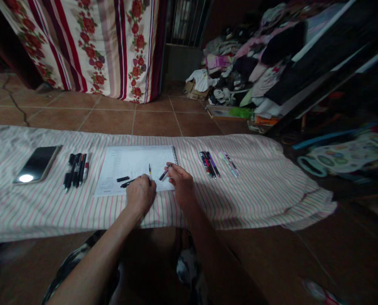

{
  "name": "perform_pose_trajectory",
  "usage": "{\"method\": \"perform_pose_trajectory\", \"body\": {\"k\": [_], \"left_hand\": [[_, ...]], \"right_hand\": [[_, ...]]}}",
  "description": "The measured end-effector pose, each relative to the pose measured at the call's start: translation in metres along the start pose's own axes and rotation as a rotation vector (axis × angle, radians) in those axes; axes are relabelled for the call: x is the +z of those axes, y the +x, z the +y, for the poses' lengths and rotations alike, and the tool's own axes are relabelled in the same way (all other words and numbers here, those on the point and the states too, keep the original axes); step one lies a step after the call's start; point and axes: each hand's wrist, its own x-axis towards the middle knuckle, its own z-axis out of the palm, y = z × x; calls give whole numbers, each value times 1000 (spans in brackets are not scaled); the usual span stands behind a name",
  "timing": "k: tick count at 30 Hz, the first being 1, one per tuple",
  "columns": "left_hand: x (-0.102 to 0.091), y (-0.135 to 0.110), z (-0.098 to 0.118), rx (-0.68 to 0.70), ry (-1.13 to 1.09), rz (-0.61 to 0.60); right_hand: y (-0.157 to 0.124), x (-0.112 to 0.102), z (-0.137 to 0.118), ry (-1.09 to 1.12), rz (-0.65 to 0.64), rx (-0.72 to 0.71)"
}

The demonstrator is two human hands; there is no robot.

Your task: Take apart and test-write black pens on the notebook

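the left hand (pixel 141 192) rests on the near part of a spiral notebook (pixel 132 159), its fingers curled downward; a black pen (pixel 125 184) sticks out from under its left side, but the fingertips are hidden, so i cannot tell whether they grip it. a slim pen refill (pixel 150 170) with a dark tip and a yellowish band shows just beyond the knuckles, over the page. the right hand (pixel 182 180), near the notebook's coil-bound right edge, pinches a short dark pen part (pixel 164 173) between thumb and fingers, its lower end slanting toward the left hand. a black pen cap (pixel 123 179) lies on the page just beside the black pen, on its far side.

the notebook lies on a surface spread with a striped cloth (pixel 259 186). to its left is a row of dark pens (pixel 76 169), and farther left a smartphone (pixel 38 164) with a bright reflection on its screen. to its right lie a cluster of colored pens (pixel 209 164) and, just beside that, a few pale pens (pixel 230 164). beyond is a tiled floor (pixel 112 118) with a floral curtain (pixel 96 51) and heaped clothes (pixel 240 63)
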Motion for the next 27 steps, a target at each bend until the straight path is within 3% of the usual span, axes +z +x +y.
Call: {"method": "perform_pose_trajectory", "body": {"k": [13,20,27], "left_hand": [[-1,0,5,3,21,-27],[0,1,4,-32,18,-19],[-1,-2,3,73,34,-18]], "right_hand": [[1,1,0,26,-7,-3],[2,-2,-3,64,51,32],[1,-3,-3,69,55,37]]}}
